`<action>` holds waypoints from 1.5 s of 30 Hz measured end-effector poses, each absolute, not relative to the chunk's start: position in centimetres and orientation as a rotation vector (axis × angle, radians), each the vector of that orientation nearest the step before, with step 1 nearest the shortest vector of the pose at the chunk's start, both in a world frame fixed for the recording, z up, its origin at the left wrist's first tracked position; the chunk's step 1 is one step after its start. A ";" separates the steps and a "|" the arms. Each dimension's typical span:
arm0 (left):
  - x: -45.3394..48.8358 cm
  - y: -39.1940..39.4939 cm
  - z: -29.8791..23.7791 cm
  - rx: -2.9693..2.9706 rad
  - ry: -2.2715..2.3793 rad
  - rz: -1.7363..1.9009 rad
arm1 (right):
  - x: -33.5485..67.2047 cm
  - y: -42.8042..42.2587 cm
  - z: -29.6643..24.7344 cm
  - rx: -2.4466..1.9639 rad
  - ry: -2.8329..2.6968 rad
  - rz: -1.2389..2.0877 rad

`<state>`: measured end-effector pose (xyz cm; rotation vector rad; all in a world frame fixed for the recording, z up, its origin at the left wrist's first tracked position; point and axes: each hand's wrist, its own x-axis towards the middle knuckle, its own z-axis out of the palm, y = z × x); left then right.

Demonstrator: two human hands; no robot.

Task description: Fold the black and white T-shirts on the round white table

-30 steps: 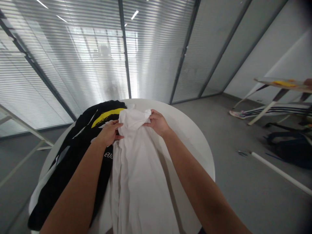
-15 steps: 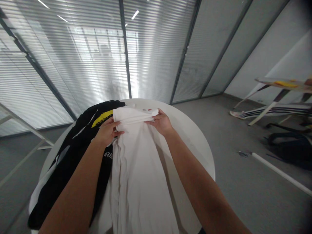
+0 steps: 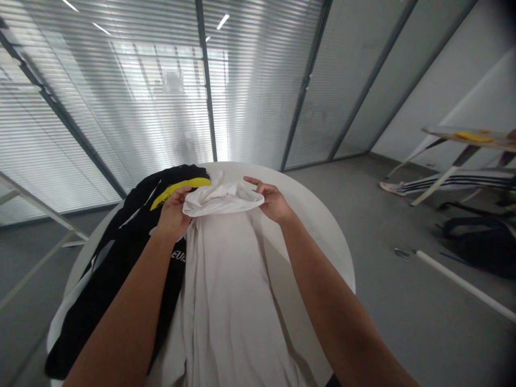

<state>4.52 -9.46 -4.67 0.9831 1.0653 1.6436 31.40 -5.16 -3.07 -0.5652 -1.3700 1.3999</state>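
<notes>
Where white garment (image 3: pixel 237 279) runs off bottom edge, I lose its near end; rest lies on round table (image 3: pixel 322 231). Left hand (image 3: pixel 172 217) closed on one side of bunched far end, contact partly hidden. Right hand (image 3: pixel 276 204) pinching other side. Left forearm (image 3: pixel 121 306) covers part of black garment (image 3: pixel 129 236); its lettering (image 3: pixel 178 256) I can't fully read.

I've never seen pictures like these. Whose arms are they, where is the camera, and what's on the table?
There's no machine here: the arms belong to a person working bare-handed. The camera sits on that person's head, looking forward and down, so you see roughly what they see. Before them is a round white table. On it lies a long white cloth, with a black garment bearing a yellow patch to its left. The left hand and right hand grip opposite sides of the cloth's far end.
</notes>
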 end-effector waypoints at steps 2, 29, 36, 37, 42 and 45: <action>4.5 -9.6 -4.7 0.958 0.938 1.673 | 31.6 -5.3 -2.9 -0.603 -1.409 1.413; 4.2 -9.5 -4.0 1.388 1.886 1.127 | 32.1 -4.7 -3.2 -1.211 -1.742 1.461; 4.6 -10.9 -2.8 1.243 1.969 0.842 | 32.1 -4.0 -4.5 -1.737 -1.666 1.359; 4.7 -11.0 -2.8 1.253 1.951 0.805 | 32.1 -4.0 -4.5 -1.771 -1.698 1.414; 4.9 -11.3 -2.6 1.265 1.792 0.740 | 31.7 -4.4 -4.6 -1.629 -1.866 1.431; 5.0 -11.3 -2.6 1.286 1.738 0.730 | 31.4 -4.4 -4.6 -1.519 -1.807 1.444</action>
